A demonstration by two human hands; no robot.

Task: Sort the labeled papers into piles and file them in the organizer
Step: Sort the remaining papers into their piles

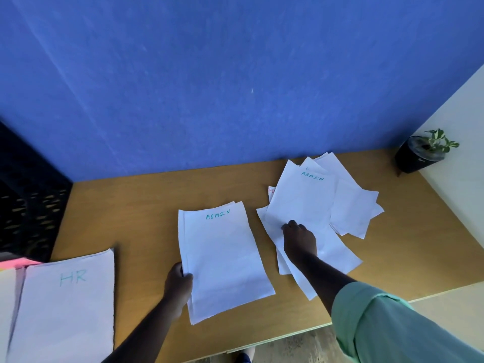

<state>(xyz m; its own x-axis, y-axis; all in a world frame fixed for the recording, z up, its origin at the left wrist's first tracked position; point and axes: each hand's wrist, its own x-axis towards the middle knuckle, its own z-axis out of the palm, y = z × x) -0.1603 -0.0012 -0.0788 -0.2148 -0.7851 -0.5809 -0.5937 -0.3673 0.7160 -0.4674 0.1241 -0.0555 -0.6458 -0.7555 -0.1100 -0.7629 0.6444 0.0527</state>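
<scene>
A neat ADMIN pile [222,255] lies in the middle of the wooden desk [136,210]. My left hand [179,281] pinches its lower left edge. To the right spreads a loose heap of white papers [353,205]; its top sheet, labeled ADMIN [301,200], has my right hand [298,239] pressed on its lower part, fingers curled on the paper. A sheet with red lettering [271,191] peeks out from under the heap. An HR pile [68,305] lies at the near left. The black mesh organizer [26,205] stands at the far left.
A small potted plant in a black pot [421,153] stands in the back right corner. A blue wall [209,74] backs the desk. Pink and white papers [10,273] lie at the left edge beside the HR pile. The desk's front edge runs close to my arms.
</scene>
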